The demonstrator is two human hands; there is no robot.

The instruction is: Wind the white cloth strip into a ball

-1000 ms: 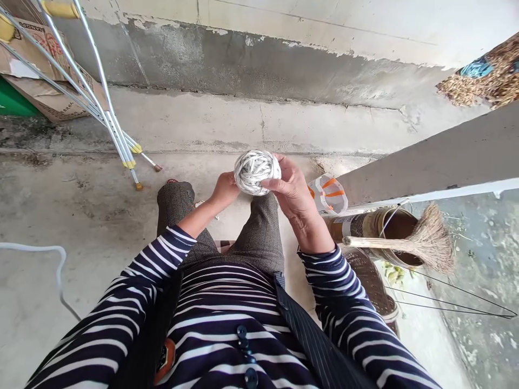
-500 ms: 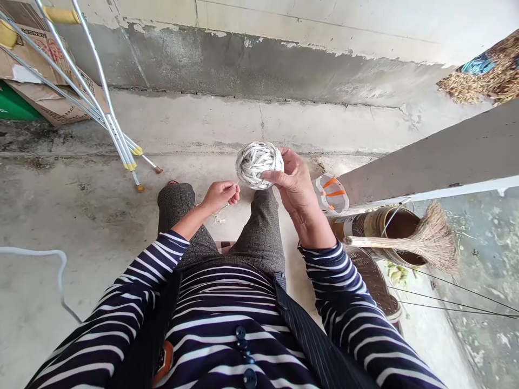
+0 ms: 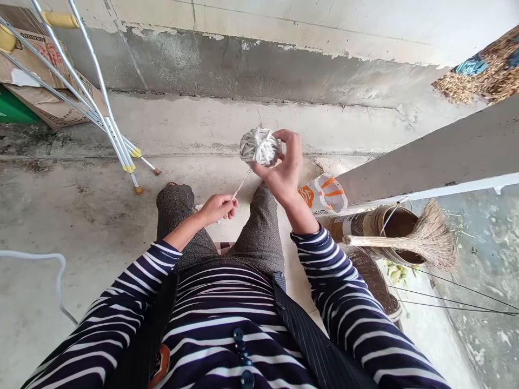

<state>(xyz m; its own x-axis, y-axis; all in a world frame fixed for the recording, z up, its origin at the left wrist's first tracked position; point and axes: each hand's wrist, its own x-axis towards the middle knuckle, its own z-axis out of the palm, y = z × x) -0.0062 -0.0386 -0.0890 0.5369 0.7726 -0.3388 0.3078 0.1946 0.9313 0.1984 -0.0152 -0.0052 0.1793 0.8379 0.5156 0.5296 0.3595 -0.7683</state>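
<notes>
A ball of white cord [image 3: 263,147] with dark flecks is gripped in my right hand [image 3: 284,170], thumb below and fingers along its right side. One strand of cord [image 3: 242,183] runs down from the ball, fairly straight, to my left hand [image 3: 221,208]. The left fingers are closed in a pinch on that strand, between my knees. A bit of pale cord [image 3: 198,207] shows behind the left hand, over my right-of-floor gap; most of it is hidden by the hand and leg.
Metal crutches [image 3: 109,124] lean at the left before cardboard boxes [image 3: 40,86]. At right stand a white bag with orange marks [image 3: 324,193], a bucket [image 3: 373,224] with a straw broom [image 3: 430,237] across it, and a brown woven stool [image 3: 371,283]. A white hose [image 3: 60,265] lies at left.
My right hand has turned and moved up with the ball, away from my left hand. The left hand has dropped slightly, and a longer strand shows between them.
</notes>
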